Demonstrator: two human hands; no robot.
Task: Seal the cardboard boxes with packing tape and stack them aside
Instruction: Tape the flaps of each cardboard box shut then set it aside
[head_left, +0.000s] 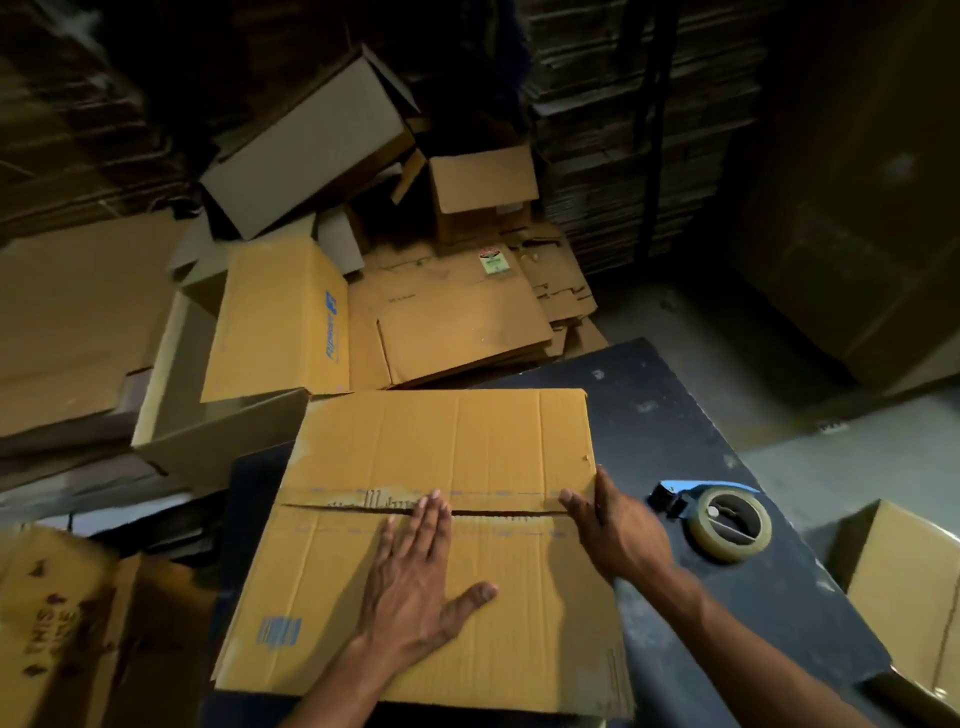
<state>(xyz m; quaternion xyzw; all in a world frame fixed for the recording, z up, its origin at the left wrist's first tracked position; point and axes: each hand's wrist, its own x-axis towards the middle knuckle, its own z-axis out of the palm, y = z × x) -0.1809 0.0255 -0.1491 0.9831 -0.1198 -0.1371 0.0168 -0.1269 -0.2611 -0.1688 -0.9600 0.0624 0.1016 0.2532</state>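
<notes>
Left hand (415, 577) lower centre of frame, flat, fingers straight and together, thumb splayed, pressing near flap of cardboard box (436, 545) with fingertips right at centre seam (363, 506). Right hand (618, 525) at right end of same seam, fingers extended over box's right edge, thumb on top; looks like steadying or squeezing flaps in, holding nothing. Box sits centre frame on dark counter (727, 597), top face up, both flaps folded down but untaped. Seam runs left-right across frame, so long axis of coming tape strip is sideways to the body. Gap visible along seam, widest at left end; torn paper and old tape residue along both flap edges, surface creased, faded blue print in lower left corner. Tape dispenser (722, 519) with blue handle and clear-brownish roll lies on counter just right of box, near right hand and well apart from left. Judgement: right hand is the obvious one to grab dispenser, left stays down on flaps; tape starts at right end and pulls leftward along seam. Risk: left end of seam gapping open if pressure stays central. Loose and flattened boxes (291, 322) piled across upper left and centre of frame.
</notes>
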